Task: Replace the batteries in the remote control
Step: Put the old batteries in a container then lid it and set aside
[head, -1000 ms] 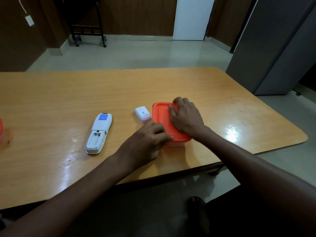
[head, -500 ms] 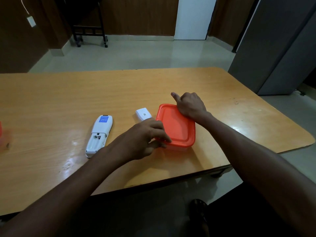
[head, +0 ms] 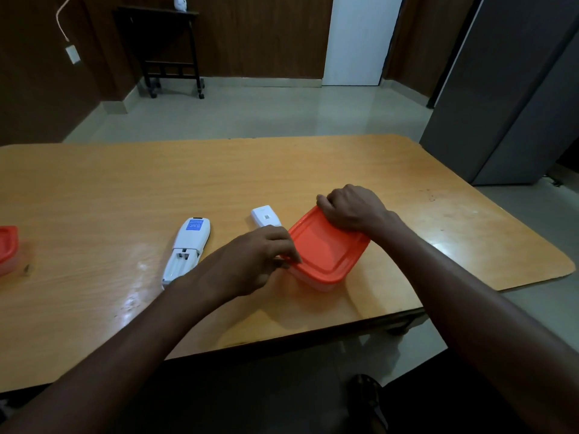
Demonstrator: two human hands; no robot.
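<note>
We see the left hand [head: 253, 261] pinching the near-left edge of the orange lid [head: 326, 249] and the right hand [head: 351, 208] gripping its far edge; the remote [head: 188, 249], back compartment open, lies left on the table [head: 125, 189], its white cover [head: 265, 215] between remote and lid

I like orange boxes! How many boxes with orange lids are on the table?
2. One orange-lidded box sits near the table's front edge, with both hands on its lid. The other orange-lidded box is at the far left, cut off by the picture's edge. More could be out of view.
</note>
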